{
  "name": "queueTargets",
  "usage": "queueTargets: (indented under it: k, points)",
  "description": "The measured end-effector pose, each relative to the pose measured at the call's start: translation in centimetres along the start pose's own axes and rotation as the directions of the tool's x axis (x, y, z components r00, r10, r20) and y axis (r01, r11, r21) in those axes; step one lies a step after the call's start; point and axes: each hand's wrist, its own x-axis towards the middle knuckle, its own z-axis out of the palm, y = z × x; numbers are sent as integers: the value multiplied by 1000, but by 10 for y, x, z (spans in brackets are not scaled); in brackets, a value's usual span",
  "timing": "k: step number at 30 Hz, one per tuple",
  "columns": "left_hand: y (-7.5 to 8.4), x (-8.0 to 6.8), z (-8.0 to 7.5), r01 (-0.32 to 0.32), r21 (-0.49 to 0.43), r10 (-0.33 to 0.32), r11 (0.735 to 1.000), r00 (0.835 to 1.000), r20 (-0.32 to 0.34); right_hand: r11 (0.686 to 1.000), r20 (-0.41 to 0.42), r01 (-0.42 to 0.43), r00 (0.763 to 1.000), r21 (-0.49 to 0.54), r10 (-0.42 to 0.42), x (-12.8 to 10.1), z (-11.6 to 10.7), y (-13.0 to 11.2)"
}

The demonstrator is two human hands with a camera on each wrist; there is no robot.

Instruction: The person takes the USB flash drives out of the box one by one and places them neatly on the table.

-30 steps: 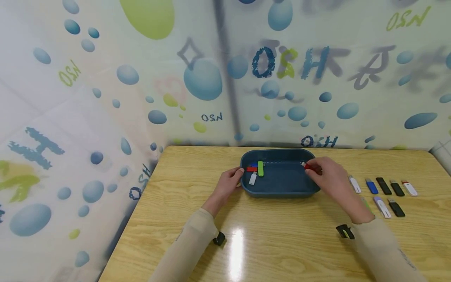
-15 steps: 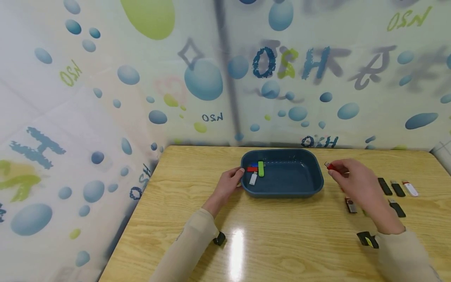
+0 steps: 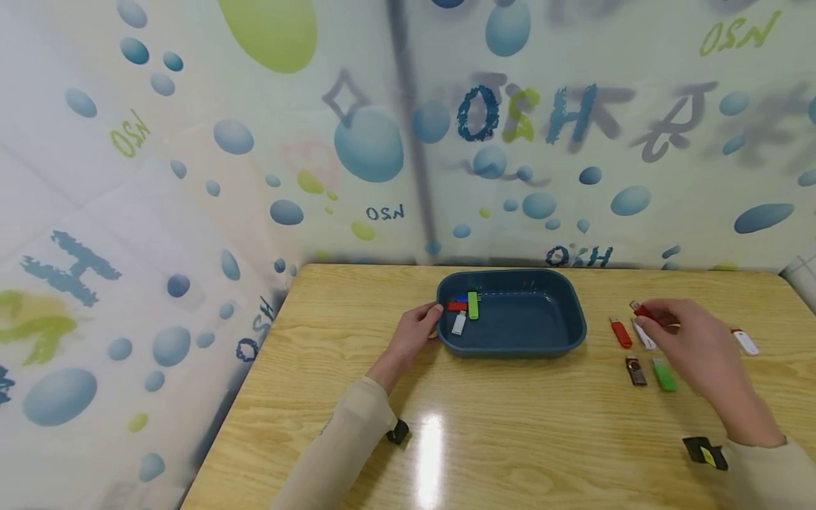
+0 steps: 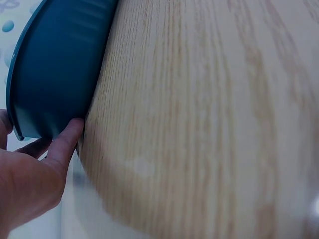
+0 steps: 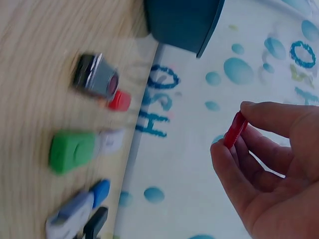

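Observation:
My left hand (image 3: 411,329) holds the left end of a dark blue plastic bin (image 3: 510,352), thumb on its rim and fingers against the outer wall. Inside the bin lie a lime green USB stick (image 3: 473,306), a red one (image 3: 457,306), a white one (image 3: 459,323) and a blue one (image 3: 460,298) partly covered. To the right of the bin, above the table, my right hand (image 3: 698,347) pinches another red USB stick (image 5: 235,130) between thumb and fingertips, its metal plug pointing away from the palm.
Below and beside the right hand lie a red USB stick (image 3: 620,333), a dark swivel one (image 3: 635,371), a green one (image 3: 664,375) and a white one with a red part (image 3: 744,341). The hand hides others. A patterned curtain (image 3: 370,234) stands behind the wooden table (image 3: 510,432).
My right hand has moved right with the red USB stick, from over the bin's right end to above the row of sticks. The left hand and the bin have stayed put.

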Motion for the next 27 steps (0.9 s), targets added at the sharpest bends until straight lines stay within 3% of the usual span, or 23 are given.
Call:
queueTargets:
  k: [10,17,27]
  points:
    - [2,-2,2,9,5,-9,1000,1000,-8,987,-10,-147,989,-65,147,-12,-15,27]
    - [2,-2,1,9,13,-8,1000,1000,-10,974,-23,-203,979,-105,202,-18,-20,45]
    - [2,-3,2,14,6,-14,1000,1000,-8,961,-47,-274,961,-29,273,-24,-20,84]
